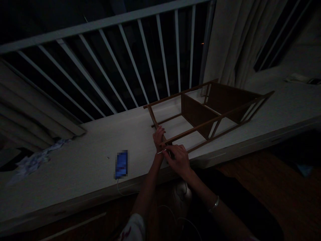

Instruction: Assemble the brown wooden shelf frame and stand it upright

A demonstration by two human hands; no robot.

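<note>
A brown wooden shelf rack (197, 113) lies on its side on the pale window ledge. My left hand (158, 137) is closed around the rack's end bar, near the corner closest to me. At that same corner my right hand (178, 158) pinches a thin, shiny rod (162, 152), which looks like a hex key. The rod's tip points left, across my left wrist. Dim light and my fingers hide where the rod meets the wood. A silver bracelet (214, 203) circles my right forearm.
A phone with a blurred blue screen (121, 164) lies on the ledge (95, 147), a white cable (119, 190) trailing over the edge. White railings (125, 43) stand behind, with curtains (225, 40) at both sides. Crumpled cloth (37, 159) lies at left.
</note>
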